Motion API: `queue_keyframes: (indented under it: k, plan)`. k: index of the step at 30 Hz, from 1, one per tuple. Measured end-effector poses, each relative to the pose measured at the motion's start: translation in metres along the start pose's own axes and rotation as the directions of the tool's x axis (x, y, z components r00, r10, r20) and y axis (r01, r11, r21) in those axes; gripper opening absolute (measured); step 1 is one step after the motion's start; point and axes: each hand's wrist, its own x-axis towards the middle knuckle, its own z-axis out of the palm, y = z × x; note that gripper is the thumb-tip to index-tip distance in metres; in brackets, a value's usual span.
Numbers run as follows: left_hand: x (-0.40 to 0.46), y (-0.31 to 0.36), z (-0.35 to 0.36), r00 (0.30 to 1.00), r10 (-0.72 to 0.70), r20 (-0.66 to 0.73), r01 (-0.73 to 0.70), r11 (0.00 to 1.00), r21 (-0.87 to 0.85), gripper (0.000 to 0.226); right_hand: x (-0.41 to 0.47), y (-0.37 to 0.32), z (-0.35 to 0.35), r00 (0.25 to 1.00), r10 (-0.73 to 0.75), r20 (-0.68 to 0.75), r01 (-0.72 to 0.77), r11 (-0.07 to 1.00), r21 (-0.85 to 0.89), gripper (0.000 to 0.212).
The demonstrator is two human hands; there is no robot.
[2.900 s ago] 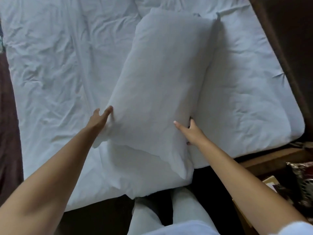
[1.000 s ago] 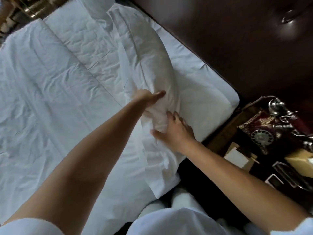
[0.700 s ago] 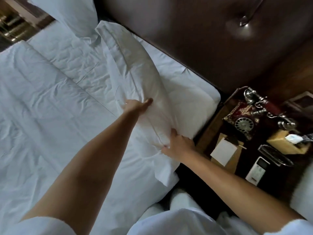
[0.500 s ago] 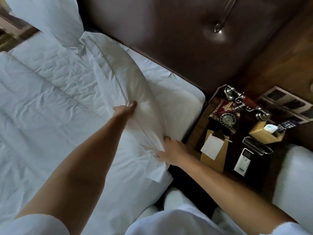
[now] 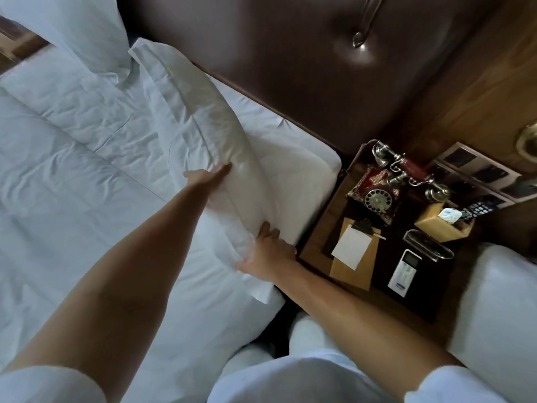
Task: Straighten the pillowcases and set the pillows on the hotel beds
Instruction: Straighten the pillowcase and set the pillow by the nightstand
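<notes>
Head view, single frame. Item: white pillow (image 5: 209, 146) in a pillowcase with a flat stitched border, standing on its long edge on the white bed (image 5: 72, 199), running from the near bed corner up toward the dark padded headboard (image 5: 290, 68), its upper face tilted toward the headboard. Left hand (image 5: 207, 177): laid flat against the pillow's left face about midway along, fingers extended and held together, pointing toward the headboard; nothing is pinched. Right hand (image 5: 268, 254): at the pillow's near end, fingers partly spread and lying on the fabric, thumb on the pillowcase at its lower edge; whether cloth is gripped between thumb and fingers cannot be told. Loose pillowcase flap (image 5: 258, 289) hangs below the right hand onto the bed corner. Second pillow (image 5: 72, 27): white, at the upper left, close to the far corner of the first pillow; whether they touch cannot be told. Bedside table (image 5: 374, 295), dark wood, just right of the bed: ornate rotary telephone (image 5: 386, 187), clipboard with white notepaper (image 5: 351, 248), white remote control (image 5: 404, 269), wooden box (image 5: 441, 225). Edge of another white bed (image 5: 494, 309) at the far right. Both forearms bare, white sleeves at the frame's lower edge.
</notes>
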Motion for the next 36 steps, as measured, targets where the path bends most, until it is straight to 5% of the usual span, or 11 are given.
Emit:
queue_keyframes:
  k: [2, 5, 9, 11, 19, 23, 30, 36]
  plan:
    - [0.005, 0.006, 0.004, 0.997, -0.054, -0.057, 0.050, 0.996, -0.075, 0.129, 0.013, 0.013, 0.001, 0.998, -0.032, -0.062, 0.031, 0.999, -0.010, 0.112]
    - [0.025, 0.009, 0.005, 0.990, -0.131, -0.049, 0.134, 0.989, 0.064, 0.123, 0.026, 0.035, -0.011, 0.989, -0.111, -0.098, 0.105, 0.992, -0.073, 0.088]
    - [0.027, 0.021, 0.015, 0.987, -0.119, -0.107, 0.127, 0.990, 0.068, 0.068, 0.039, 0.061, -0.038, 0.987, -0.144, -0.065, 0.144, 0.990, -0.009, 0.069]
    - [0.029, 0.032, 0.018, 0.984, -0.145, -0.105, 0.154, 0.985, 0.081, 0.069, 0.051, 0.077, -0.055, 0.990, -0.141, -0.023, 0.141, 0.990, -0.008, 0.064]
    - [0.034, 0.052, 0.011, 0.949, -0.034, -0.312, 0.024, 0.999, -0.036, 0.072, 0.068, 0.108, -0.129, 0.950, -0.307, -0.063, 0.312, 0.942, 0.122, 0.034]
    - [0.023, 0.090, 0.003, 0.930, 0.071, -0.360, -0.045, 0.996, 0.080, 0.065, 0.062, 0.128, -0.175, 0.926, -0.350, -0.140, 0.368, 0.919, 0.139, 0.029]
    - [0.020, 0.201, 0.025, 0.985, 0.071, -0.158, -0.063, 0.996, 0.058, 0.053, 0.080, 0.206, -0.260, 0.911, -0.103, -0.398, 0.300, 0.829, 0.472, 0.029]
    - [0.029, 0.243, 0.101, 0.999, 0.038, 0.018, -0.041, 0.987, 0.156, 0.057, 0.112, 0.270, -0.261, 0.926, 0.160, -0.342, 0.097, 0.776, 0.624, 0.030]
